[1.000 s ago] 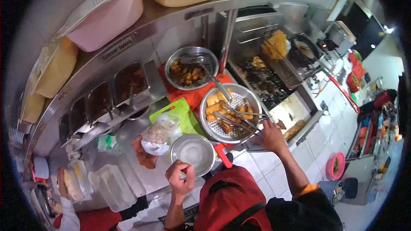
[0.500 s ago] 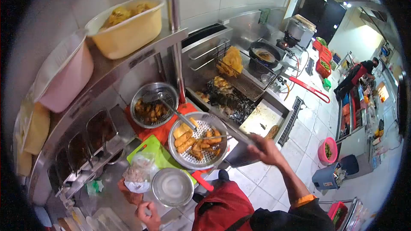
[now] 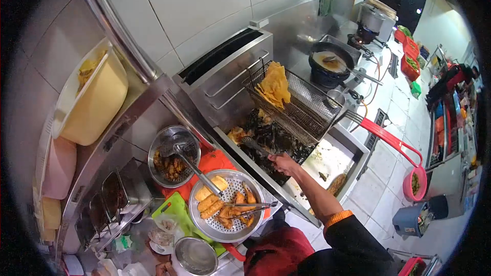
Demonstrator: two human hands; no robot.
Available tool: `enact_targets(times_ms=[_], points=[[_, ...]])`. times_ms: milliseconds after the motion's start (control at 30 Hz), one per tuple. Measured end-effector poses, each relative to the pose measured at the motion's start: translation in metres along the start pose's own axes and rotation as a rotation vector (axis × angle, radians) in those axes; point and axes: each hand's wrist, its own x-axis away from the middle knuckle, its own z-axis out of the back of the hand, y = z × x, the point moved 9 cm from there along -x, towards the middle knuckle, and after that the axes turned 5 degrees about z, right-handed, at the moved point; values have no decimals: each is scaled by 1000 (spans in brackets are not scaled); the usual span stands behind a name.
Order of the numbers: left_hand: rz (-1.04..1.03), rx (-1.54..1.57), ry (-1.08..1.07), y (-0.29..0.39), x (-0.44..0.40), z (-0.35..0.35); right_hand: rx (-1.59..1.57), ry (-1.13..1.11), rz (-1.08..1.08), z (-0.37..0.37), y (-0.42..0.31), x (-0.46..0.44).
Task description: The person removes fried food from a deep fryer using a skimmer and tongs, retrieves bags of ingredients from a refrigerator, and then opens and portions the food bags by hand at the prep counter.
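Observation:
My right hand [image 3: 285, 164] is closed round the handle of a slotted spatula [image 3: 251, 143], whose head is over the dark oil of the fryer [image 3: 273, 138]. Pieces of food float in the oil near it. At the bottom edge, my left hand [image 3: 164, 269] is partly visible beside the steel bowl [image 3: 196, 256]; its fingers are too unclear to read. A perforated steel bowl [image 3: 227, 230] holds fried pieces and tongs [image 3: 250, 205]. Behind it, another perforated bowl [image 3: 174, 132] contains darker fried pieces and a ladle.
A fryer basket [image 3: 307, 107] with yellow fried food and a long red handle [image 3: 383, 134] rests across the fryer. Beyond it is a wok [image 3: 331, 61]. Yellow tub [image 3: 99, 102] sits on the left shelf. At the far right stands another person [image 3: 450, 83].
The view has swung right towards the fryer. My right hand has moved from beside the perforated bowl to over the oil, holding the spatula. My left hand is now lower in view.

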Motion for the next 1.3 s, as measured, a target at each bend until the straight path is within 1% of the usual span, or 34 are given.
enact_targets(times_ms=[33, 67, 100, 133, 167, 233, 267, 333, 400, 433, 467, 533, 567, 600, 633, 667, 700, 733, 767, 800, 833, 867, 900, 933, 967, 1000, 1033, 1067, 1133, 1167, 1200, 1233, 1267, 1300], points=[[-81, -44, 15, 9, 3, -2, -85, 32, -9, 0, 6, -7], [-162, -85, 28, 16, 7, -6, -82, 24, -15, 0, 11, -15], [583, 220, -98, -119, -7, -18, -81, 1, 18, 2, 15, -25], [590, 220, -96, -108, 0, -22, -81, -19, 51, 2, 15, -28], [364, 106, -38, -78, -1, -21, -80, -18, 47, 5, 20, -27], [-96, -113, 73, -14, 8, -21, 637, 289, 555, 23, -30, -3], [-95, -106, 66, -19, 5, -23, 645, 295, 554, 22, -43, 13], [-220, -47, 46, -20, 4, -30, 1198, 317, 694, -6, -101, 70], [-218, 38, 52, -11, 4, -33, 1251, 286, 660, -12, -107, 87], [-217, 110, 65, -8, 6, -30, 1362, 239, 638, -17, -99, 92], [-207, 111, 56, -15, 6, -29, 1470, 190, 610, -23, -90, 97], [-141, 110, -8, -27, 1, -33, 1455, 169, 640, -20, -85, 115], [-205, 35, -22, -10, 4, -27, 1434, 167, 594, -12, -82, 117], [-191, 41, -23, -18, 4, -28, 1412, 163, 549, -7, -80, 117], [-247, 21, 13, -25, 4, -26, 1335, 182, 549, -7, -90, 121], [-301, 2, 47, -36, 4, -25, 1348, 173, 545, -5, -85, 108], [-94, 294, 30, -82, -5, -33, 1359, 219, 589, 3, -76, 87], [-210, 225, 30, -81, -5, -34, 1372, 262, 631, 11, -65, 68], [-188, 196, 36, -85, -1, -36, 1355, 282, 527, 19, -47, 44], [-169, 166, 44, -85, -1, -36, 1373, 268, 524, 12, -46, 46], [-182, 163, 131, -66, 7, -28, 1317, 325, 616, 2, -60, 57], [-35, 283, 49, -64, 8, -29, 1259, 376, 708, -7, -76, 68], [-55, 227, 77, -54, 12, -24, 1313, 446, 674, -11, -85, 72], [-80, 169, 103, -45, 17, -20, 1325, 432, 675, -14, -87, 64], [68, 202, 33, -44, 23, -19, 1345, 494, 645, -10, -90, 53], [72, 203, 32, -52, 26, -19, 1360, 561, 615, -4, -93, 42], [51, 184, 30, -62, 32, -19, 1419, 541, 506, 4, -84, 20], [29, 165, 30, -56, 33, -19, 1421, 539, 507, 3, -84, 9], [11, 143, 7, -53, 39, -16, 1525, 673, 568, 1, -89, -5], [-29, 92, 12, -60, 43, -14, 1548, 693, 512, 5, -84, -20], [-71, 40, 17, -65, 49, -12, 1545, 689, 514, 9, -83, -31], [38, 42, -6, -77, 53, -13, 1610, 620, 395, 9, -83, -43], [35, 41, -4, -77, 57, -14, 1670, 551, 273, 11, -80, -50], [201, 114, 8, -92, 62, -16, 1658, 627, 388, 19, -73, -57]])
